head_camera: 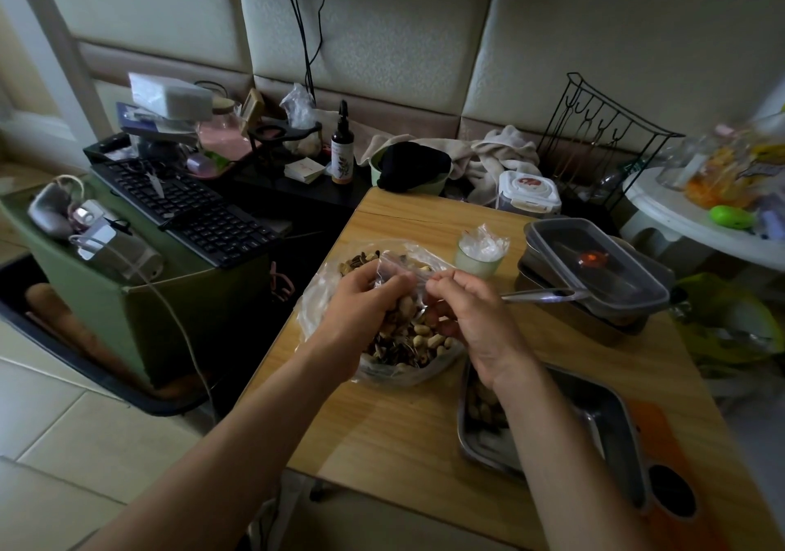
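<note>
1. Both hands work above a large clear bag (pixel 323 291) that lies open on the wooden table (pixel 403 427), holding a mix of peanuts and striped seeds (pixel 418 336).
2. The left hand (pixel 361 302) has its fingers curled round the left end of a small zip bag (pixel 401 268). A few peanuts appear to sit against its fingertips, though I cannot tell whether they are held.
3. The right hand (pixel 475 312) pinches the right end of the same small bag between thumb and forefinger, with the other fingers folded under.
4. The small bag hangs between the two hands. Its long axis runs left to right, just above the far part of the nut pile.
5. The key relation is that the nuts lie directly below and slightly nearer than the bag's mouth, about equally close to either hand. Probably one hand must let go to scoop while the other keeps the mouth up.
6. A steel tray (pixel 594 419) with some peanuts sits near right, under the right forearm. A cup stuffed with plastic (pixel 478 259) stands just beyond the hands.
</note>
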`<state>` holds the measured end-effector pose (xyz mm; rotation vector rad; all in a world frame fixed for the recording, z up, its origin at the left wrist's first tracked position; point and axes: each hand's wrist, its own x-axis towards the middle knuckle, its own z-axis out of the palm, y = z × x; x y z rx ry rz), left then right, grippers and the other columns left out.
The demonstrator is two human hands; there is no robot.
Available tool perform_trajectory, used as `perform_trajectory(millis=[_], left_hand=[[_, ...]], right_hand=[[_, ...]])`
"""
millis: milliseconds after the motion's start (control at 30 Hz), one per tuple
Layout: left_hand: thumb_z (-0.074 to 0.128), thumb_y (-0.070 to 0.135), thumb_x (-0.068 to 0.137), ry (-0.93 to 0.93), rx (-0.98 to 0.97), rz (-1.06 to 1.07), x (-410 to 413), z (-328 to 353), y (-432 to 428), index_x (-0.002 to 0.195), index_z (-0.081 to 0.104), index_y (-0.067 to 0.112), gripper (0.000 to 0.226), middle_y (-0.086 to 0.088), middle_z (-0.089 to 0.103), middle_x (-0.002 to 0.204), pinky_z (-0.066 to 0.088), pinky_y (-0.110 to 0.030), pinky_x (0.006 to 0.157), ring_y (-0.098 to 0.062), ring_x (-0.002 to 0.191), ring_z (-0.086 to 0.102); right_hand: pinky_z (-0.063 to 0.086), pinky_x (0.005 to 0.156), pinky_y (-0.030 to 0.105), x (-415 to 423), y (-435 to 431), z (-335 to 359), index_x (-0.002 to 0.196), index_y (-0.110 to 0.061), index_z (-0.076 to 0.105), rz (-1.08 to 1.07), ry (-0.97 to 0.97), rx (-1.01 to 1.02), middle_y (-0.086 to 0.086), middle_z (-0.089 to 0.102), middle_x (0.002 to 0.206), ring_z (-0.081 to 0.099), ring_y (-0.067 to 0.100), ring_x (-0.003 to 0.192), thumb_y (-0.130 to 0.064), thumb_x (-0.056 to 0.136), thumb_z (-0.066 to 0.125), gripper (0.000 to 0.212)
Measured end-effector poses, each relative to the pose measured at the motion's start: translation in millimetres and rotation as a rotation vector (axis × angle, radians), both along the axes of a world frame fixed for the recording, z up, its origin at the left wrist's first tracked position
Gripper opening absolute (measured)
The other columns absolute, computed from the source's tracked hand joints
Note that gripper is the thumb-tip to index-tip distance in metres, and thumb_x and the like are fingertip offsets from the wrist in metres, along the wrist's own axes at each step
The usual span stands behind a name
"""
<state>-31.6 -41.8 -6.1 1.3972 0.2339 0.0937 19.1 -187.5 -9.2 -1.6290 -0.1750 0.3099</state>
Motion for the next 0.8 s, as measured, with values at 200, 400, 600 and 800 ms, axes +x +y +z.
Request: perform_trajectory(millis=[200,400,600,800], left_hand=[[0.066,0.022,0.097,-0.027,0.040,-0.027,-1.7,0.6,-2.8,0.102,0.071,0.013,0.011,0.000,0.075,0.079,0.052,-0.018,0.056,-0.009,0.069,0.072],[0.067,0.024,0.096,-0.009,0.033,-0.030,-1.3,-0.8,-2.0,0.100,0.071,0.016,0.010,-0.004,0.077,0.086,0.054,-0.021,0.059,-0.014,0.076,0.075],[0.065,0.023,0.098,-0.026,0.024,-0.040,-1.0,-1.0,-2.6,0.104,0.070,0.011,0.014,-0.002,0.074,0.077,0.054,-0.024,0.059,-0.013,0.071,0.072],[0.064,0.021,0.098,-0.026,0.023,-0.008,1.1,-2.4,-0.7,0.101,0.071,0.010,0.013,-0.014,0.075,0.089,0.056,-0.026,0.060,-0.019,0.077,0.072]], right_hand=[[0.056,0.085,0.037,1.6,-1.1,-3.6,0.094,-0.005,0.072,-0.023,-0.017,0.001,0.013,0.077,0.096,0.070,0.022,0.090,-0.022,0.098,0.067,0.018],[0.056,0.085,0.038,3.1,-1.6,-5.2,0.088,-0.015,0.073,-0.016,-0.039,-0.001,0.008,0.075,0.088,0.070,0.020,0.090,-0.020,0.098,0.068,0.012],[0.052,0.073,0.021,3.7,-2.2,-5.5,0.094,-0.006,0.071,-0.036,-0.056,-0.012,-0.001,0.074,0.083,0.068,0.006,0.080,-0.021,0.098,0.067,0.017],[0.052,0.079,0.028,2.7,-2.9,-2.6,0.095,-0.008,0.073,0.019,0.002,-0.022,0.006,0.078,0.093,0.072,0.015,0.091,-0.025,0.098,0.067,0.019]])
